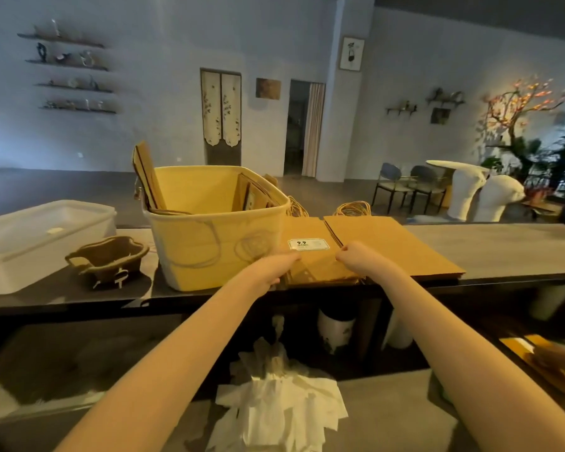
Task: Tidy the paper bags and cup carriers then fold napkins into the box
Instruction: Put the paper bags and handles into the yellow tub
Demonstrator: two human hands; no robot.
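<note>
A stack of flat brown paper bags lies on the raised counter, twine handles at its far edge. The top bag, with a white price label, sits nearer me. My left hand grips its left edge and my right hand pinches its right edge. A yellow plastic bin to the left holds more brown bags upright. A brown pulp cup carrier lies left of the bin. Crumpled white napkins are heaped on the lower surface near me.
A white translucent box stands at the far left of the counter. Under the counter are shelves with white containers. More yellow-brown items lie low on the right. Chairs and white tables stand beyond.
</note>
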